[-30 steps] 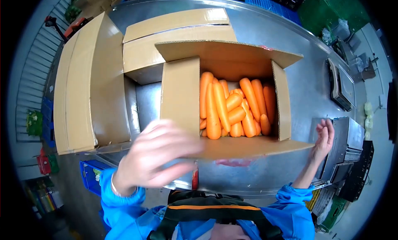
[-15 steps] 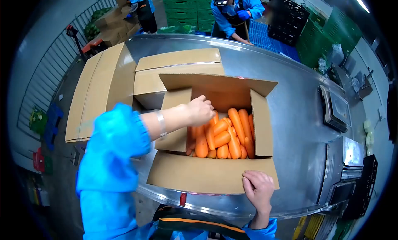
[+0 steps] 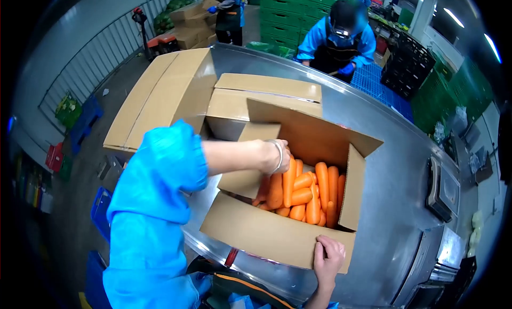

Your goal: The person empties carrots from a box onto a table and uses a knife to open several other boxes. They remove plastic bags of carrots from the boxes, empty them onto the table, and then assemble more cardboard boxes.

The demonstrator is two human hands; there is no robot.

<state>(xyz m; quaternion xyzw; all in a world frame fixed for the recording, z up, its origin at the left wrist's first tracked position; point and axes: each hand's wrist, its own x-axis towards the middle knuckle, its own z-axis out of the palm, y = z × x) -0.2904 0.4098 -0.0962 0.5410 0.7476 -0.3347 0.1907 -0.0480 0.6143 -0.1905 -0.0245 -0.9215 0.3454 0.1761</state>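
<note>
An opened cardboard box (image 3: pixel 354 191) on the metal table holds many orange carrots (image 3: pixel 312 197), most lying lengthwise. My left hand (image 3: pixel 276 155) reaches over the left flap into the box, its back and banded wrist toward me. Its fingers curl down at the upper end of a long carrot (image 3: pixel 288 182); the fingertips are hidden behind the hand. At the right part of the front flap (image 3: pixel 266 231), my right hand (image 3: pixel 329 258) holds the cardboard, fingers bent and thumb to the left.
Two closed cardboard boxes (image 3: pixel 160 95) (image 3: pixel 266 90) stand left of and behind the open one. A scale (image 3: pixel 442 189) sits on the metal table (image 3: pixel 389 202) at right. Across the table a co-worker (image 3: pixel 341 42) stands near green crates (image 3: pixel 282 18) and black crates (image 3: pixel 408 66).
My left hand has gone lower into the box, onto the carrots. My right hand stays on the front flap. The view has turned, shifting the scene right and down.
</note>
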